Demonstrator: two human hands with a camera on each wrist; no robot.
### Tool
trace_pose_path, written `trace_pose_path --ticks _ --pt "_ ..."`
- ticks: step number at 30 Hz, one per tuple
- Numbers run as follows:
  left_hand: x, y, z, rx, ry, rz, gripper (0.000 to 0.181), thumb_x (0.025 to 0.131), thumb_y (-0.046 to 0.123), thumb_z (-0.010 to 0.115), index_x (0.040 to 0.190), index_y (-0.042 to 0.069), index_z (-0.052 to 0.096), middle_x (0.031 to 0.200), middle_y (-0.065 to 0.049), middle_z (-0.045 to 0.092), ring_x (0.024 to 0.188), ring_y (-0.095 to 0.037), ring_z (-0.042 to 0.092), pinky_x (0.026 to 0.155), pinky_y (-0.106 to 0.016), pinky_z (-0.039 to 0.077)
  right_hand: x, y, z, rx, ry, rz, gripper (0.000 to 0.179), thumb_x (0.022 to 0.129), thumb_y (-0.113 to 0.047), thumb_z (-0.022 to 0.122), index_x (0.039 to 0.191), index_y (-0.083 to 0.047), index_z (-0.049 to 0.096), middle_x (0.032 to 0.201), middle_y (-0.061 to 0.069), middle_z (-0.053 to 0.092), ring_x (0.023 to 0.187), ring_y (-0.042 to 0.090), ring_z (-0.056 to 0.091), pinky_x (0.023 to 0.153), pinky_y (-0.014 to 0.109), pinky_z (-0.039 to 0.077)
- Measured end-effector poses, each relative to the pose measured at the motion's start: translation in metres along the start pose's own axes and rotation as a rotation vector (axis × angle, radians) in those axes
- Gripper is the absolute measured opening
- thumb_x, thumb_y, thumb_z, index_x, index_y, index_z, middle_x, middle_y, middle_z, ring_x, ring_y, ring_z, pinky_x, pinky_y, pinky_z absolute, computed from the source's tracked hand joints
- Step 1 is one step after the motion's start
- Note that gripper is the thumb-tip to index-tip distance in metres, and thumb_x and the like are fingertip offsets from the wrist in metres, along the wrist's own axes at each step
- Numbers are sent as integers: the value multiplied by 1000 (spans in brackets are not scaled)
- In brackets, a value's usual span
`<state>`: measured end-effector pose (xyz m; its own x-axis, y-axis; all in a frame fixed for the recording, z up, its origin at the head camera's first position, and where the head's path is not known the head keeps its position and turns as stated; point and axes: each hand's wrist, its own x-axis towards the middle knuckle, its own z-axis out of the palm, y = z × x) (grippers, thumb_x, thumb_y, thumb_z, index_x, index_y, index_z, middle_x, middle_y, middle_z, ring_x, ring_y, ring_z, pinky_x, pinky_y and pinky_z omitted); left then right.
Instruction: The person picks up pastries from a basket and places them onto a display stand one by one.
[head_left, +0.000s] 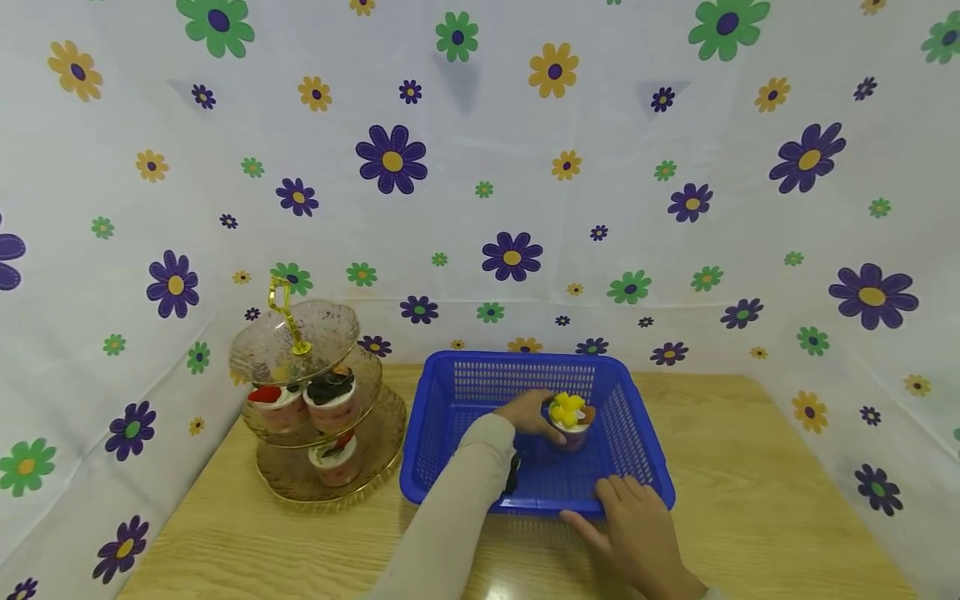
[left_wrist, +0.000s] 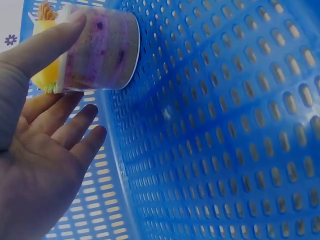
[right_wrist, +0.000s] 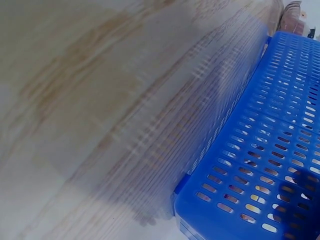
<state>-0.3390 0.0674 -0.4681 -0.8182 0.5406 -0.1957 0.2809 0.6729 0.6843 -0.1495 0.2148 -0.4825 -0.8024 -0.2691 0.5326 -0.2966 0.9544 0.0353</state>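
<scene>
My left hand (head_left: pixel 527 412) reaches into the blue plastic basket (head_left: pixel 536 357) and holds a clear dessert cup (head_left: pixel 572 435). In the left wrist view, the thumb lies across the side of the cup (left_wrist: pixel 102 50) near its rim, with fingers behind it. Pink-purple cake layers show through its wall, with yellow fruit pieces and a brown biscuit on top. Whether its base touches the basket floor I cannot tell. My right hand (head_left: pixel 637 529) grips the basket's front rim at the right, fingers over the edge and thumb outside. The right wrist view shows the basket's perforated side (right_wrist: pixel 260 150).
Left of the basket stands a tiered glass stand (head_left: pixel 300 492) with a gold handle (head_left: pixel 280 297). Dessert cups sit on it: two on the middle tier (head_left: pixel 330 442), one (head_left: pixel 335 468) on the bottom. A wood-grain table (head_left: pixel 757 500) lies beneath; a flowered cloth (head_left: pixel 480 217) hangs behind.
</scene>
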Motion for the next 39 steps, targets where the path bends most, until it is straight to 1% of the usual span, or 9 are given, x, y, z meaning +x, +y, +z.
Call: trace_pose_path --ticks 3,10,18,20,23,28,31,37,39 --pt "4 -1 3 3 1 13 80 74 22 84 141 4 45 141 -11 50 129 -25 47 110 -39 36 0 0 0 3 -2 5 56 81 -69 58 73 -13 54 70 -3 50 64 11 40 54 25 36" --pt "12 -3 8 -24 23 1 81 73 24 85 140 4 45 139 -11 51 127 -26 49 109 -41 38 1 1 0 -1 35 -12 57 81 -69 58 72 -12 53 70 -3 50 63 12 40 53 25 35" --pt "12 -2 8 -39 69 -16 77 71 25 86 136 3 49 131 -12 56 119 -26 54 104 -41 42 1 -1 -2 -11 -14 7 57 81 -69 57 72 -14 52 69 -4 48 62 11 38 54 24 34" --pt "11 0 6 -42 84 -4 76 71 26 86 134 2 50 128 -12 58 116 -26 55 102 -40 44 1 -1 -2 -11 -27 14 56 81 -69 58 72 -14 51 69 -4 48 63 11 37 54 24 34" --pt "10 4 -2 -42 100 25 75 70 24 86 131 0 52 126 -13 59 114 -26 57 101 -38 46 1 0 -1 -9 -21 14 57 81 -70 57 72 -14 50 69 -4 46 63 11 36 54 24 33" --pt "5 11 -21 -50 135 59 73 70 25 86 130 1 52 124 -11 60 112 -24 57 98 -37 47 1 3 5 9 67 -33 59 84 -71 52 71 -13 49 68 -4 45 61 11 36 53 24 31" --pt "-1 16 -32 -47 157 81 75 71 29 85 132 3 49 124 -10 59 111 -22 58 97 -36 48 1 4 5 13 90 -44 60 85 -71 50 71 -13 48 67 -5 44 60 11 35 52 24 30" --pt "-23 30 -51 -87 178 163 74 74 31 83 133 4 49 125 -10 58 112 -22 56 96 -36 49 0 3 4 18 87 -43 59 84 -71 51 70 -14 48 66 -6 43 60 10 33 52 23 29" --pt "-32 30 -56 -105 191 176 77 74 32 83 136 4 47 134 -10 54 119 -25 53 100 -38 46 0 3 5 21 88 -46 58 84 -70 52 70 -14 48 67 -6 43 60 10 34 52 23 30"
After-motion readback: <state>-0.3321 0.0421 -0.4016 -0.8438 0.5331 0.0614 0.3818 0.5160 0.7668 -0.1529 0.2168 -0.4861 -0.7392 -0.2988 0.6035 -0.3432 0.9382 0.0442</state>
